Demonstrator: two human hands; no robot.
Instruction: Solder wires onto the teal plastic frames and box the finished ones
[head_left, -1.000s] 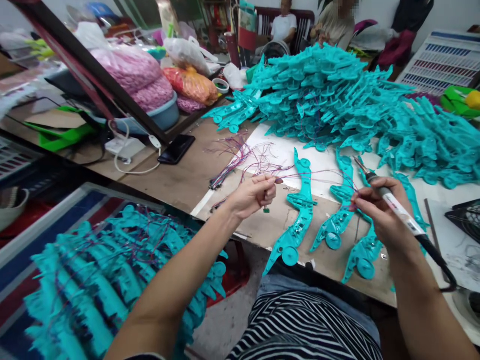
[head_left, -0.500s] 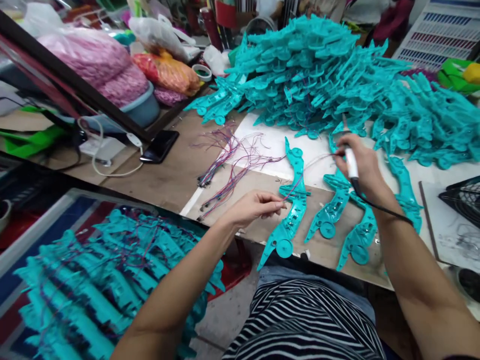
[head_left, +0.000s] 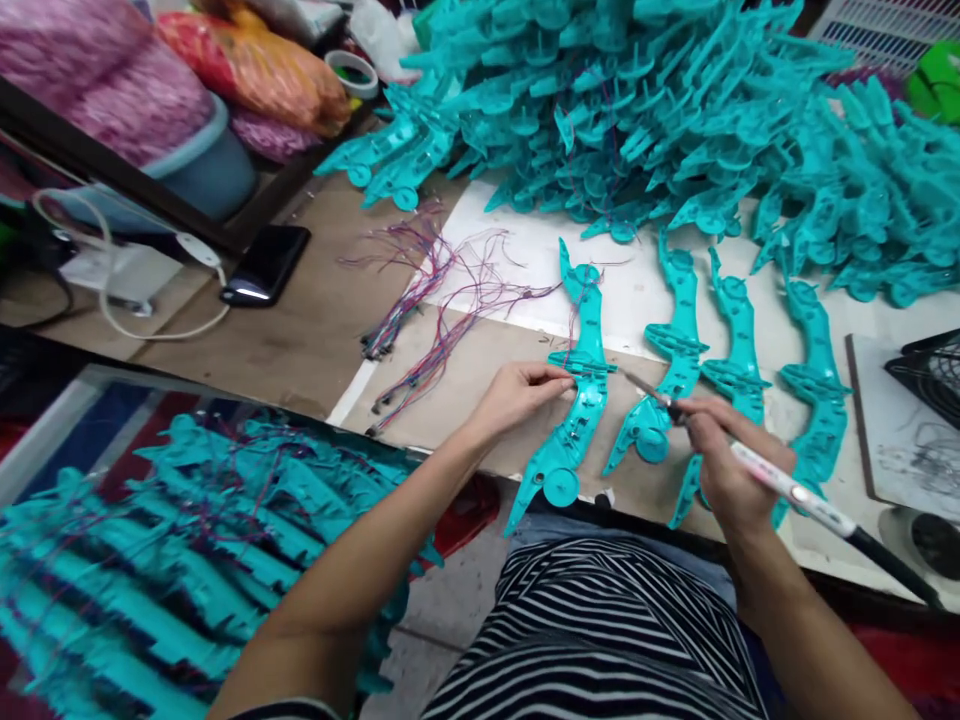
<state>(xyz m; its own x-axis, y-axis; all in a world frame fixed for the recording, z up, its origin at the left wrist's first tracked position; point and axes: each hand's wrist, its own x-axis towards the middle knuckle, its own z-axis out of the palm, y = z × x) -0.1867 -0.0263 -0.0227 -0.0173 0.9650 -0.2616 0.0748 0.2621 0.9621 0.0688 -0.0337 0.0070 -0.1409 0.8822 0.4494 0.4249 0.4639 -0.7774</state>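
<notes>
Several long teal plastic parts lie side by side near the table's front edge. My left hand (head_left: 517, 395) pinches a thin wire against the leftmost teal part (head_left: 574, 420). My right hand (head_left: 727, 465) is closed round a white-handled soldering iron (head_left: 780, 485). Its metal tip points left and sits close to that leftmost part, just right of my left fingers. The iron's black cord runs off to the lower right.
A big heap of teal parts (head_left: 637, 110) fills the back of the table. A bundle of thin red and blue wires (head_left: 427, 300) lies to the left, with a black phone (head_left: 266, 265) beyond. A tray of wired teal parts (head_left: 172, 560) sits low at my left.
My right hand drew the soldering iron back from the far parts and turned its tip toward the leftmost part. My left hand carried the wire onto that part. The camera tilted down.
</notes>
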